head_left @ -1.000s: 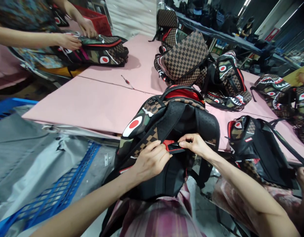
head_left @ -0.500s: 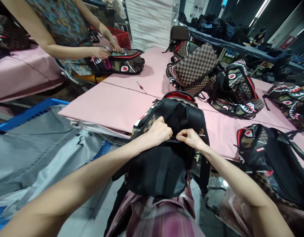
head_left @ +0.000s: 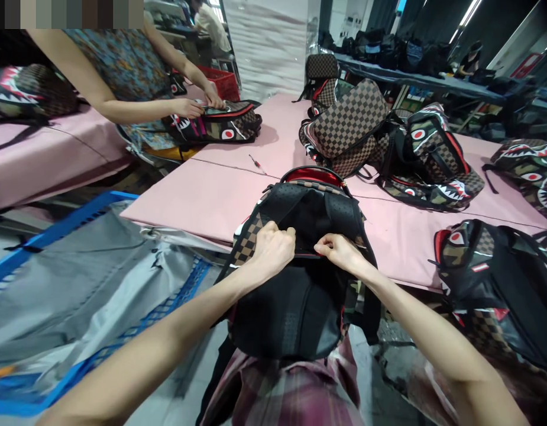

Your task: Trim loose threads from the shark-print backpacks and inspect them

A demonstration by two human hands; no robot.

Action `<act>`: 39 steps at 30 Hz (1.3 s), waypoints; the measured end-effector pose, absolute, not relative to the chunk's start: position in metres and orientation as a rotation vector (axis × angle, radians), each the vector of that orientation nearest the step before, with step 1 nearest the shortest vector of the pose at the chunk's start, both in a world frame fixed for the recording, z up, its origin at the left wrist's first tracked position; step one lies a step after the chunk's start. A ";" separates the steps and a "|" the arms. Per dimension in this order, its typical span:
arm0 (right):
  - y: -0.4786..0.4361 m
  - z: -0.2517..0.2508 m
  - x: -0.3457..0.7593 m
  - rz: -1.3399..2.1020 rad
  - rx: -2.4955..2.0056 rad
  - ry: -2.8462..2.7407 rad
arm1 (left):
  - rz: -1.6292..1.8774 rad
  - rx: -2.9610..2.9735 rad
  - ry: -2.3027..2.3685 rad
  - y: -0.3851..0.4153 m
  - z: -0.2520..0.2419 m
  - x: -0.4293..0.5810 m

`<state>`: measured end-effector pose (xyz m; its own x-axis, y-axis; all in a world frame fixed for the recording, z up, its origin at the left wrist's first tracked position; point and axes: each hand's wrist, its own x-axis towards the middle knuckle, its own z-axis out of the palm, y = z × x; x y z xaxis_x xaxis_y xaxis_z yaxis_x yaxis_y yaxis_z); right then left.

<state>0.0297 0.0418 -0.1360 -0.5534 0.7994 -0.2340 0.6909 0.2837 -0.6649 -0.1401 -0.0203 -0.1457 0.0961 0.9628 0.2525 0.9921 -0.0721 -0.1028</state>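
A black-backed backpack (head_left: 291,307) is propped between a plaid-clad lap (head_left: 295,393) and the near edge of a pink-covered bench (head_left: 193,204). The left hand (head_left: 275,248) has its grip closed on the back, the exact fabric hidden from me; the right hand (head_left: 339,251) pinches, thumb and finger together, at the edge of a narrow slit (head_left: 306,255). From here the work looks partway: straps (head_left: 343,210) appear attached, the slit lies nearly flat, and the top opening (head_left: 311,174) gapes red, not yet closed. A pen-like tool (head_left: 258,165) lies on the bench near heaped checkered bags (head_left: 350,127). At far left, a co-worker's hands (head_left: 191,108) bend over another bag (head_left: 231,127); beyond stand a red crate (head_left: 227,87) and a tall white stack (head_left: 268,53).
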 end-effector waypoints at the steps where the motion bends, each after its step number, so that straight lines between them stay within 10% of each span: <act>1: 0.041 -0.135 0.028 1.097 -1.418 -2.425 | -0.194 -2.108 -1.943 -0.024 -0.146 -0.140; 39: 0.043 -0.137 0.023 1.123 -1.332 -2.531 | -0.958 -2.657 -1.464 -0.092 -0.158 -0.156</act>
<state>0.0231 0.0430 -0.1368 -0.6222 0.7384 -0.2601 0.6884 0.3578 -0.6309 -0.1559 -0.0923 -0.1580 0.3952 0.7804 0.4846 0.7567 -0.5757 0.3099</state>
